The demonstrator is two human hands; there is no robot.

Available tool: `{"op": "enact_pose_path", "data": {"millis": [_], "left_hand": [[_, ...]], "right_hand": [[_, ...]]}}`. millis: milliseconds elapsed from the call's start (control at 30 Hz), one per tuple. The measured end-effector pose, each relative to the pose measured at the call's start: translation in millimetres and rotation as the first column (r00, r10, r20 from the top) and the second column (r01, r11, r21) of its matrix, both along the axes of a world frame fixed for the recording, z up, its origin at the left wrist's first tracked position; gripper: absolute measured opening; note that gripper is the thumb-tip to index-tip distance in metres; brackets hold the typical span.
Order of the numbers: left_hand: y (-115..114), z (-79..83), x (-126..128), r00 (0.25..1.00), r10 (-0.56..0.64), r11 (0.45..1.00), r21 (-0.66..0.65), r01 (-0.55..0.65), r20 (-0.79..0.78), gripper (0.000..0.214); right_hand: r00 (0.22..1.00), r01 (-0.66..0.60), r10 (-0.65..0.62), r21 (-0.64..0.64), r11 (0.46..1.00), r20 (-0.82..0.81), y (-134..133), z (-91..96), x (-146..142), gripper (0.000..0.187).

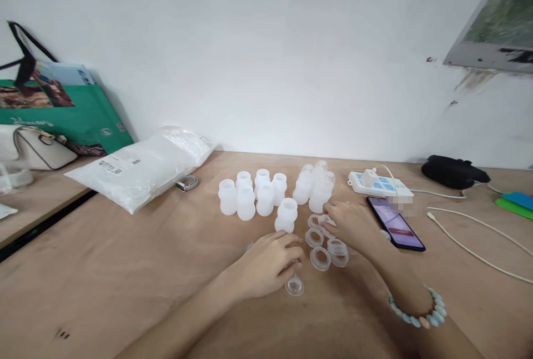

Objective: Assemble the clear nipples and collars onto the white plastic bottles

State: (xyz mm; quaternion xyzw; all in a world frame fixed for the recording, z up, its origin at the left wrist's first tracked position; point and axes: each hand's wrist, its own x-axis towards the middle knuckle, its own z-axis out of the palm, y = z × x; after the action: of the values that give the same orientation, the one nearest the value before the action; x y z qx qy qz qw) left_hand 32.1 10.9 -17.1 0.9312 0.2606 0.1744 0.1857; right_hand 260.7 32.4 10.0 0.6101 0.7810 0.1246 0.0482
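Note:
My left hand (270,262) is curled over the table just in front of a white, wasp-waisted plastic bottle (286,215), its fingers bent inward. What those fingers hold, if anything, is hidden. A clear flanged cap (295,285) lies just below them. My right hand (347,224), a bead bracelet on its wrist, pinches a clear plastic ring (327,228) at the loose group of rings (320,259). Behind, several open white bottles (246,203) stand upright together. To their right, another cluster of bottles (320,195) has clear domed tops.
A white plastic mailing bag (154,164) and a coiled band (187,183) lie left. On the right are a power strip (381,184), a phone (395,223), a white cable (478,248) and a black case (453,171). The wall bounds the table's back.

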Motion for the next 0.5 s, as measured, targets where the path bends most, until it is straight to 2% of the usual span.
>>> {"op": "enact_pose_path", "data": {"millis": [100,200,367,433,500], "left_hand": [[-0.1,-2.4,-0.1,1.000,0.004,0.999,-0.033,-0.003,0.022,0.017],[-0.8,-3.8,0.7,1.000,0.017,0.999,-0.039,-0.016,0.016,0.019],[-2.4,-0.7,1.9,0.998,0.026,0.999,-0.026,-0.027,-0.058,0.010],[-2.4,0.9,1.5,0.997,0.030,0.999,-0.043,-0.032,-0.067,0.006],[-2.1,2.1,0.7,0.997,0.029,0.997,-0.069,-0.034,-0.066,0.007]], "right_hand": [[0.999,-0.007,0.006,-0.048,0.999,-0.037,-2.3,0.1,1.9,0.018],[0.998,-0.007,0.002,-0.088,0.996,-0.059,-2.9,-5.4,3.1,0.010],[0.996,0.020,-0.028,-0.085,0.996,-0.090,-2.4,-7.2,4.1,0.012],[0.980,0.002,-0.012,-0.046,0.999,-0.197,-3.2,-4.1,3.8,0.015],[0.922,-0.067,0.067,0.014,0.998,-0.381,-5.0,-0.7,2.6,0.017]]}}
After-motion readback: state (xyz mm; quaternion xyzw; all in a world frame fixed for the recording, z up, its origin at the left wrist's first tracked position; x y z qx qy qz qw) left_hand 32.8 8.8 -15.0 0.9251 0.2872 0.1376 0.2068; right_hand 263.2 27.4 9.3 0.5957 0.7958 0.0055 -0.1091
